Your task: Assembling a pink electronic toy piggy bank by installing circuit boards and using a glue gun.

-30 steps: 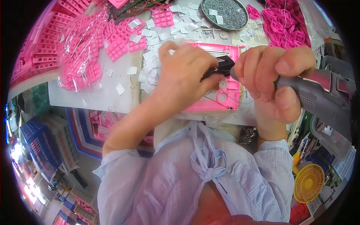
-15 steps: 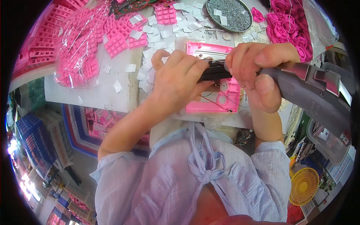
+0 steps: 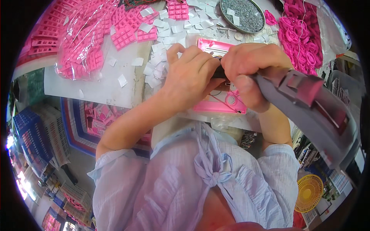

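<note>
My right hand (image 3: 250, 69) is wrapped around the front of a bulky grey hand-held tool (image 3: 308, 104). Its body slopes down to the right and carries a shiny part on top; the exact kind does not show. The tool's front end is hidden behind my fingers. My left hand (image 3: 190, 77) has its thumb and fingers closed on a small black part (image 3: 219, 73), mostly covered by both hands. Below them lies an open pink plastic casing (image 3: 219, 107) with thin wires (image 3: 221, 99) and a round ring moulded inside. The two hands nearly meet over it.
White paper squares (image 3: 175, 29) are scattered beyond the casing. A round tray of small metal screws (image 3: 246, 17) stands at the back, beside pink ring parts (image 3: 298, 34). Bagged pink keypads (image 3: 83, 46) lie at left. A blue-rimmed basket (image 3: 71, 127) sits below the table edge.
My right hand has moved a little left, closer to my left hand, and the tool's rear has swung lower. The black part is now more covered. The whole view has shifted slightly.
</note>
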Action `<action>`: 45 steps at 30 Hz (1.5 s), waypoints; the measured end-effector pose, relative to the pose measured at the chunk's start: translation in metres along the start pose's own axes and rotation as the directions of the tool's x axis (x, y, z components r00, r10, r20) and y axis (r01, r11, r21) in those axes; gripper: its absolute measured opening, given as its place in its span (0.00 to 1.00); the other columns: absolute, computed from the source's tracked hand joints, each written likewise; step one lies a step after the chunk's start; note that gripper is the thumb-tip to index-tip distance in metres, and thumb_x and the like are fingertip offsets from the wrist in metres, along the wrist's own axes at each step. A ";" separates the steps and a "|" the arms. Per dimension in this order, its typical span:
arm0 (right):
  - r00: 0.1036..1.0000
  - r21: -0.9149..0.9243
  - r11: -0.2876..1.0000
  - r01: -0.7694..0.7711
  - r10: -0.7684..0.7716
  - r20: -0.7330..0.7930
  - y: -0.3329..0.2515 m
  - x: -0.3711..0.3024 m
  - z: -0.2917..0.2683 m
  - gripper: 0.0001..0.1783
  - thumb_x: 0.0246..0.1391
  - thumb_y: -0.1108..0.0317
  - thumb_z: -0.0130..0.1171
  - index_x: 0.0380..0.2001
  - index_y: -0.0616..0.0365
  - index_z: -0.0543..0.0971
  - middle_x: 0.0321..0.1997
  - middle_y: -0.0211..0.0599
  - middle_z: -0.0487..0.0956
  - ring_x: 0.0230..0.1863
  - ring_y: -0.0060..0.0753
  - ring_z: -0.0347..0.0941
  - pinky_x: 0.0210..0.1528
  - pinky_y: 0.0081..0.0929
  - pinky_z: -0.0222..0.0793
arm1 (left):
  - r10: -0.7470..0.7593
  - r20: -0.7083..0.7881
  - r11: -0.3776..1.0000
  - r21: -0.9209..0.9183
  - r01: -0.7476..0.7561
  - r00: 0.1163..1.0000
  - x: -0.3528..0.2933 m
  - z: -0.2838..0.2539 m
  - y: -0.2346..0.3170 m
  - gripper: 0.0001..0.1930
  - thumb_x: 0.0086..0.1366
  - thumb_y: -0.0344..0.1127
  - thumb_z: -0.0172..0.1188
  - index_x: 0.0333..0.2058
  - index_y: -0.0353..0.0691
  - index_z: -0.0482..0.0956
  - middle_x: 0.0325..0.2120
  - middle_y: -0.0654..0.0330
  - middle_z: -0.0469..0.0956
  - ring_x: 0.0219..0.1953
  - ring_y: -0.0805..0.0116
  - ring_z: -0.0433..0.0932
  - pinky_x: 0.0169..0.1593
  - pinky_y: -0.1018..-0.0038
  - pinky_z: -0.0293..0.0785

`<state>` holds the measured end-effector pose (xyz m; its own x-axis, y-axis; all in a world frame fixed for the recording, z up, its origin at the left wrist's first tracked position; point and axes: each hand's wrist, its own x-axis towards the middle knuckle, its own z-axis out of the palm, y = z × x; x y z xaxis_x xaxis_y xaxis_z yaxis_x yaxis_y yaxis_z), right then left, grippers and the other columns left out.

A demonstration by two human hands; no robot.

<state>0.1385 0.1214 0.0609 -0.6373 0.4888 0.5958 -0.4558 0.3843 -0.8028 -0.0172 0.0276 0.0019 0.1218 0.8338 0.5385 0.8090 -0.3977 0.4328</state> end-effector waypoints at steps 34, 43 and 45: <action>0.871 -0.920 0.389 -0.044 0.467 0.155 -0.001 0.012 -0.056 0.20 0.54 0.65 0.65 0.50 0.58 0.78 0.44 0.45 0.82 0.47 0.48 0.77 0.48 0.39 0.75 | -0.141 -0.084 0.986 -0.101 0.133 0.986 -0.007 0.010 -0.003 0.17 0.57 0.21 0.63 0.47 0.33 0.81 0.37 0.52 0.81 0.40 0.51 0.78 0.47 0.61 0.74; 0.821 -0.833 0.509 0.217 0.366 0.437 0.009 0.000 -0.070 0.29 0.43 0.68 0.70 0.53 0.54 0.78 0.52 0.36 0.80 0.57 0.44 0.72 0.58 0.38 0.73 | -0.123 -0.058 0.991 -0.066 0.119 0.991 -0.004 0.007 0.003 0.19 0.57 0.22 0.64 0.49 0.34 0.80 0.37 0.52 0.80 0.40 0.51 0.78 0.46 0.60 0.73; 0.811 -0.820 0.531 0.213 0.372 0.452 0.009 0.000 -0.067 0.30 0.44 0.67 0.68 0.55 0.52 0.78 0.54 0.36 0.80 0.59 0.45 0.71 0.59 0.39 0.72 | -0.150 -0.031 0.987 -0.070 0.147 0.988 -0.006 0.006 0.005 0.20 0.57 0.24 0.65 0.50 0.34 0.80 0.39 0.52 0.79 0.41 0.51 0.78 0.46 0.60 0.73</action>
